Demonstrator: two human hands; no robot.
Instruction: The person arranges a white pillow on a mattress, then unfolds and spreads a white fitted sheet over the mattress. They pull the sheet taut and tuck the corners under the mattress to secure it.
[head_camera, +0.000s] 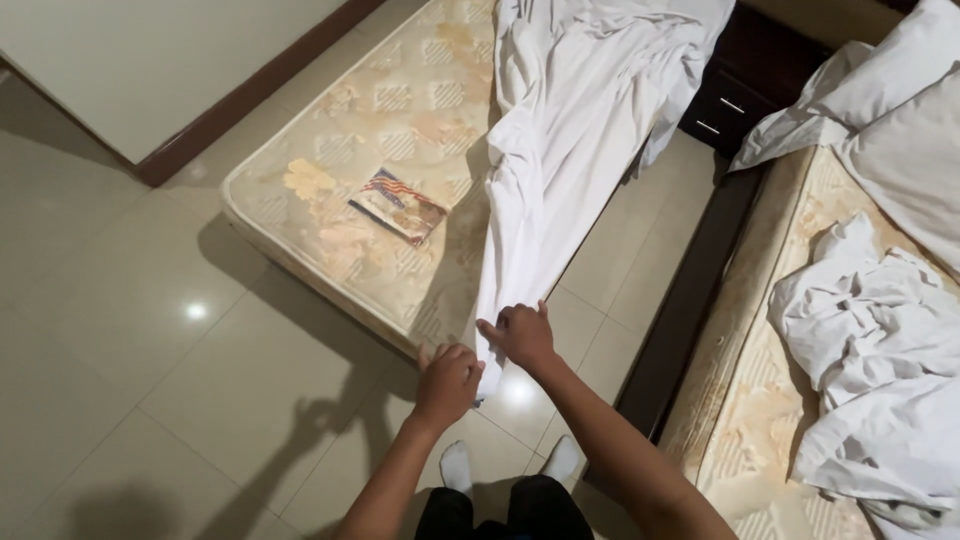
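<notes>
While both hands meet at the foot corner of the bare mattress, the scene reads as follows.

Sheet: a white bed sheet (560, 150) lies bunched in a long ridge down the right side of the mattress (330, 200), its lower end hanging off the corner towards the tiled floor (120, 330).

Left hand: the left hand (447, 382) is curled closed beside the sheet's lower end, fingers bent in; whether cloth is pinched inside it I cannot tell.

Right hand: the right hand (522, 335) is closed on the sheet's hanging corner, thumb and fingers pinching the fabric.

Handling: the sheet looks light, thin and limp, with no stiffness of its own; it probably slides easily over the quilted ticking and creases wherever it is gathered. A hem or corner seems the surest place to take hold, as a grip mid-cloth only bunches it.

On the mattress: a flat printed label or card (398, 206) lies on the stained top, well apart from the hands.

Second bed: on the right, another bare mattress (740, 420) carries a crumpled white sheet (870, 350) and pillows (900, 110).

Nightstand: a dark drawer unit (735, 95) stands between the beds, drawers closed, contents hidden.
</notes>
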